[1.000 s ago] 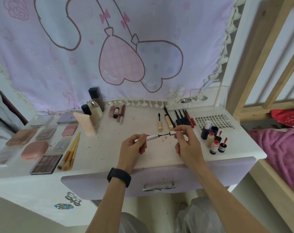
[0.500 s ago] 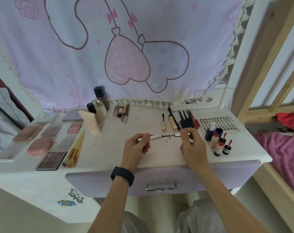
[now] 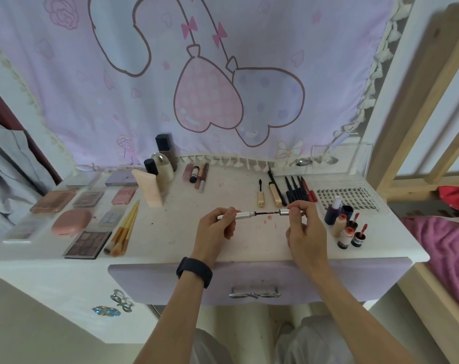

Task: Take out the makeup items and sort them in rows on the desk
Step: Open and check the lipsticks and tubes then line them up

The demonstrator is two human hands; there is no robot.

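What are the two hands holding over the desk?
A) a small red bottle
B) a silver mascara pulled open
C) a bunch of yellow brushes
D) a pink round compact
B: the left hand grips the silver tube, the right hand pinches its cap, and the dark wand shows between them.

Both forearms are bare from wrist to elbow. Behind the left hand (image 3: 214,227), back from its fingers (image 3: 229,225), a wide dark navy wristband (image 3: 195,271) with a smooth matte face wraps the wrist. Below the right hand (image 3: 305,237), far from the fingers, pale grey fabric (image 3: 312,342) covers the knees.
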